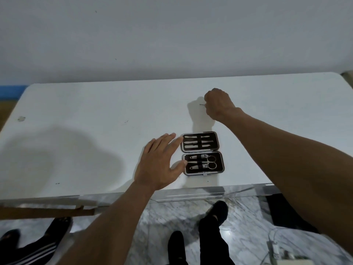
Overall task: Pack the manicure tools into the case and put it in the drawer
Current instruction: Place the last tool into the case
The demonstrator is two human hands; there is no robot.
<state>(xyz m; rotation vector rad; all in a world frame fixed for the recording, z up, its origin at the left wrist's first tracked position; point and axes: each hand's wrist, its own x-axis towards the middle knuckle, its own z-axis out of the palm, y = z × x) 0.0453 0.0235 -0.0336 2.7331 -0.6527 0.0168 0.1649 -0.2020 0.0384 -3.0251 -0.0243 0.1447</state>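
The manicure case (202, 153) lies open on the white table (95, 111), dark-lined with a silver rim. Its far half holds several slim metal tools under a strap. Scissors and two nail clippers sit in the near half. My left hand (160, 163) rests flat on the table against the case's left edge, fingers straight, thumb touching the near half. Farther back, my right hand (218, 104) is curled with its knuckles up and pinches a thin metal tool (202, 105); only the tool's tip shows at the hand's left side.
The table's near edge has a clear acrylic front (191, 194) below the case. Marble floor lies beneath, with my dark shoes (214, 217) and another person's legs (38, 243) at the lower left. A white wall stands behind the table.
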